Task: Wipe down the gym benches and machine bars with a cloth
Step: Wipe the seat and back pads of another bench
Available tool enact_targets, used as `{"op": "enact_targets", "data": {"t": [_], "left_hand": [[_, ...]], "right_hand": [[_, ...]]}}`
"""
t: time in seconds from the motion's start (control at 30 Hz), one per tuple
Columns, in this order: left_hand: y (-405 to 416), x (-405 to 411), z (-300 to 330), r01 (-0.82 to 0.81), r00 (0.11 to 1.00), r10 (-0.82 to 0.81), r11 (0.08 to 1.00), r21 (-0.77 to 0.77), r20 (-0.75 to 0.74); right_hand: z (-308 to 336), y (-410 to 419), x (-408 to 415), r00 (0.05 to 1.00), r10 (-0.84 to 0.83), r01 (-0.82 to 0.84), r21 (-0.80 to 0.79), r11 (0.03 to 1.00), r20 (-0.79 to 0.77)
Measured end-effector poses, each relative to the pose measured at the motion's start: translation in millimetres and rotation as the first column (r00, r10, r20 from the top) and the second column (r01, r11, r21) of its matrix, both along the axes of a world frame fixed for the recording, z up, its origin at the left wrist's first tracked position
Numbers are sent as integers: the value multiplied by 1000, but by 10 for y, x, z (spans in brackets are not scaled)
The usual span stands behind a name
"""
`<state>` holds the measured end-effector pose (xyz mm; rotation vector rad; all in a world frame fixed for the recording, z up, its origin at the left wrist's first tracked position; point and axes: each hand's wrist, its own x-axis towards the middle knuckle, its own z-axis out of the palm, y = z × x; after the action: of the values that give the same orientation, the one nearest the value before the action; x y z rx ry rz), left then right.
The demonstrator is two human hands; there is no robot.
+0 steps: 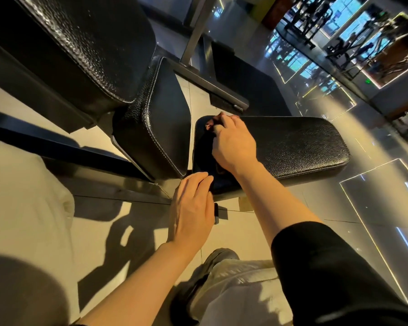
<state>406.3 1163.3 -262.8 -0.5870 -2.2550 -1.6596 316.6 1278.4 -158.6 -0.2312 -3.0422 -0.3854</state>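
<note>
Hands both on the pad (292, 147). My right hand (233, 142) lies palm down at its far left end, fingers curled over a dark reddish cloth (210, 124), pressing it to the pad. Left hand (191, 208) rests flat, fingers straight, against the pad's near edge. I read no writing anywhere.

A low black padded bench pad (292, 144), its pebbled vinyl catching the light, lies flat and runs off to the right; a dark cloth (211, 124), reddish-brown where it shows, sits bunched at the pad's far left corner, mostly hidden under the right hand; just left, a second black pad (160, 128) with pale stitching along its edge stands tilted; above it a broader glossy black backrest pad (80, 43) slopes toward the upper left.
</note>
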Motion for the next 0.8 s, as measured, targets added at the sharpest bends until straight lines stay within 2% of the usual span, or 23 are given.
{"op": "enact_targets", "data": {"t": [0.07, 0.13, 0.3, 0.47, 0.6, 0.7, 0.8], "left_hand": [[17, -14, 1, -5, 1000, 5, 1000, -10, -11], [50, -14, 17, 4, 1000, -4, 1000, -14, -11], [227, 31, 116, 63, 997, -62, 997, 34, -52], [399, 91, 201, 76, 995, -71, 995, 69, -71], [448, 104, 220, 66, 996, -59, 994, 92, -70], [403, 114, 147, 46, 997, -40, 995, 91, -64], [297, 103, 58, 13, 999, -10, 997, 73, -36]], "right_hand": [[-24, -34, 42, 995, 70, -70, 1, 998, 69], [10, 10, 102, 994, 72, -72, -7, 997, 87], [243, 255, 464, 1000, 3, -4, 74, 997, 6], [723, 801, 812, 973, -191, 206, 113, 972, -130], [843, 951, 954, 908, -336, 354, 29, 935, -251], [709, 752, 989, 895, -338, 357, 13, 934, -291], [450, 448, 1024, 945, -172, 190, 41, 981, -278]]}}
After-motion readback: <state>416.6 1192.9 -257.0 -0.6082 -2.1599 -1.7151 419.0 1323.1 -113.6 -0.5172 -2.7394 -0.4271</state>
